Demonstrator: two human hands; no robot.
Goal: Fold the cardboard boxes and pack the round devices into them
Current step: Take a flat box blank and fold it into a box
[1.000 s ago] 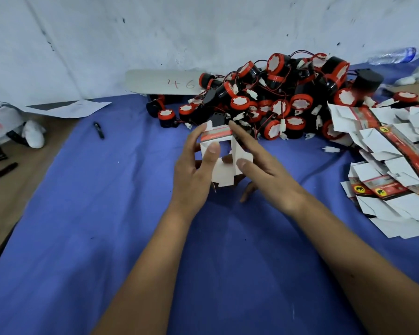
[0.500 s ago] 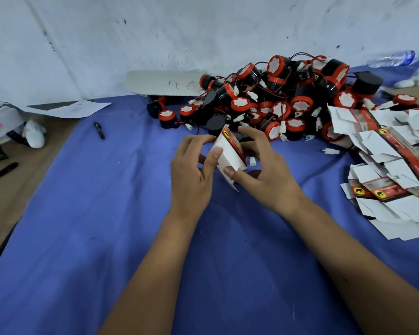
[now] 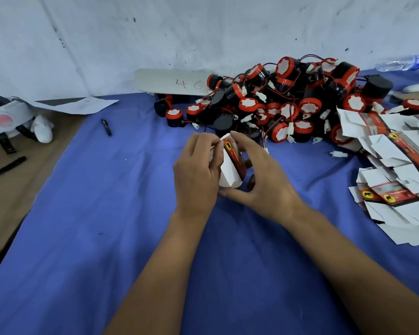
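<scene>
While the blue cloth is lying beneath, the left hand and right hand are pinching a half-folded cardboard box before the heap of round devices.

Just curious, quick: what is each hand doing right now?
Left hand: pinching the small cardboard box.
Right hand: curled round the same box.
</scene>
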